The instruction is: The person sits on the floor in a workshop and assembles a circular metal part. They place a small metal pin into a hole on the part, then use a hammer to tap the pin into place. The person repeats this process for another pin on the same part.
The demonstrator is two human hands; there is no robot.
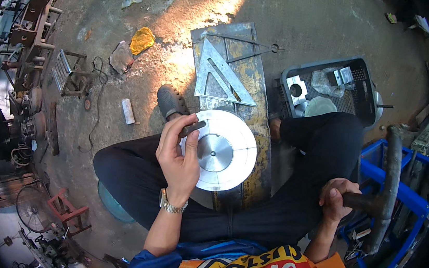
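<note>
A round silvery metal disc lies on a worn metal bench between my knees. Scribed lines cross its face, and a smaller circular centre has a dark hole in its middle. Over the disc's left side, my left hand is closed round a short dark metal punch, held tilted. My right hand rests by my right thigh, wrapped round the handle of a hammer with a long dark head. Just beyond the disc lie a triangular metal square and a pair of dividers.
The bench has chipped yellow paint. At the far right sits a black plastic crate of metal parts. A blue metal frame stands by my right side. On the left floor are a small metal stool, a white cylinder and a yellow cloth-like lump.
</note>
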